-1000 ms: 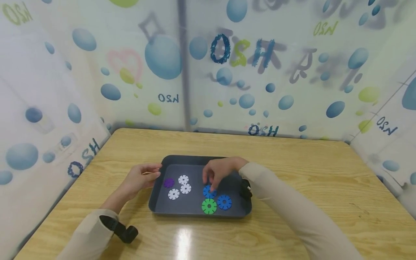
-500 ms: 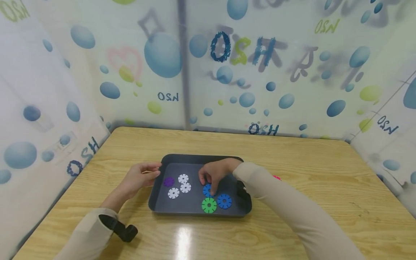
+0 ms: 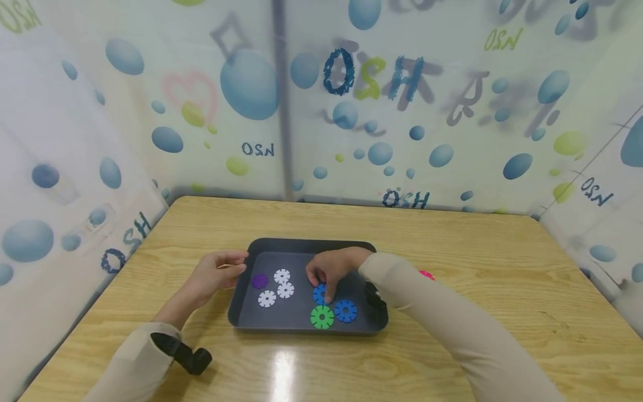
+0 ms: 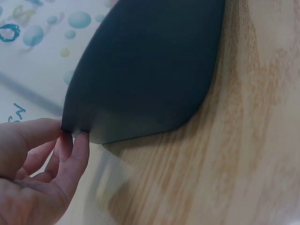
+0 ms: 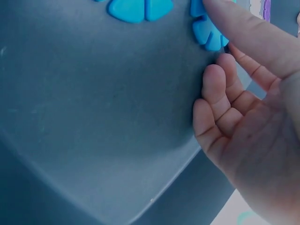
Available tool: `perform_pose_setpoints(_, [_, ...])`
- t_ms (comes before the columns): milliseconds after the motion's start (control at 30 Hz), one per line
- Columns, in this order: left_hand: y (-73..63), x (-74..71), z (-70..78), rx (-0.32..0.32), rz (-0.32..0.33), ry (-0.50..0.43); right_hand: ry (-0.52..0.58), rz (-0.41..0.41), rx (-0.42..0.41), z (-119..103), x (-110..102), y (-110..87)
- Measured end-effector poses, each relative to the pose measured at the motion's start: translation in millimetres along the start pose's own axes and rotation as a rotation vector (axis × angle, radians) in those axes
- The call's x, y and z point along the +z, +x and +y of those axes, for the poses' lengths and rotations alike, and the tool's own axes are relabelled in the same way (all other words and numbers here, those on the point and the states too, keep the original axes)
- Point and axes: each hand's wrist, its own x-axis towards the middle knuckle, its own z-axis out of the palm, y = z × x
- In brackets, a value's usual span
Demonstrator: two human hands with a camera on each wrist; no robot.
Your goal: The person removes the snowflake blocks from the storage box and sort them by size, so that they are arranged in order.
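My right hand (image 3: 329,268) reaches over the dark grey tray (image 3: 281,328), its thumb and fingers pinching a blue interlocking disc (image 3: 318,293) that lies in it. In the right wrist view the thumb lies on that blue disc (image 5: 206,35), while the other fingers curl beside it. Close by are a second blue disc (image 3: 345,311) and a green disc (image 3: 322,316). At the tray's left side my left hand (image 3: 213,276) holds the rim; in the left wrist view, its fingertips and thumb meet the tray edge (image 4: 140,93).
Three white discs (image 3: 267,298) and a purple disc (image 3: 259,281) lie in the tray's left part. A pink disc (image 3: 427,274) sits on the wooden table (image 3: 502,262), partly hidden by the right sleeve (image 3: 442,312). A patterned curtain (image 3: 321,139) hangs behind the table.
My right hand has shifted slightly left over the tray, its thumb coming down over the blue disc. The pink disc has come into view behind the sleeve. The left hand stays at the rim.
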Motion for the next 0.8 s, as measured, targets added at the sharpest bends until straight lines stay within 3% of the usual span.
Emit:
perform_pose_setpoints(533, [-1.1,0.8,1.6,-0.006,0.003,0.000,-0.007,0.043,0.055,-3.1,1.8,-4.1])
perform_pose_setpoints(800, [-1.5,-0.3,0.7,-0.001,0.005,-0.008,0.005,0.082,0.029,-4.3,0.9,-9.0])
